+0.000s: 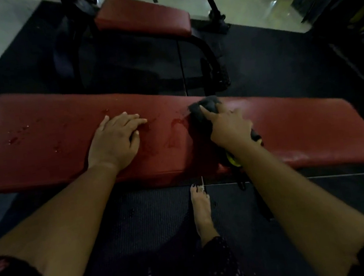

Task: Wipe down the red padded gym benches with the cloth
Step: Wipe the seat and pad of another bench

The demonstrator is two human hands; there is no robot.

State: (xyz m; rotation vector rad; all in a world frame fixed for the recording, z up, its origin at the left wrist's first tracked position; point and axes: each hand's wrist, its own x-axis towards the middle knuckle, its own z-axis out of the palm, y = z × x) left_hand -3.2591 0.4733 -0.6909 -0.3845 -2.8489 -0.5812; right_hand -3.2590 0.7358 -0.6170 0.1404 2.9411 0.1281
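A long red padded bench (300, 129) runs across the view in front of me. Water drops lie on its left part and a wet smear sits near its middle. My left hand (115, 141) rests flat on the pad, fingers straight and pointing right. My right hand (229, 125) presses a dark cloth (205, 110) onto the pad just right of the smear, with the index finger stretched over the cloth. A dark and yellow part of the cloth hangs under my right wrist at the bench's near edge. A second red bench (142, 17) stands behind.
Black rubber matting (270, 64) covers the floor around both benches. A black curved metal frame (210, 55) stands between the two benches. My bare foot (201, 210) stands on the mat below the bench's near edge. Pale tiled floor (252, 7) lies at the back.
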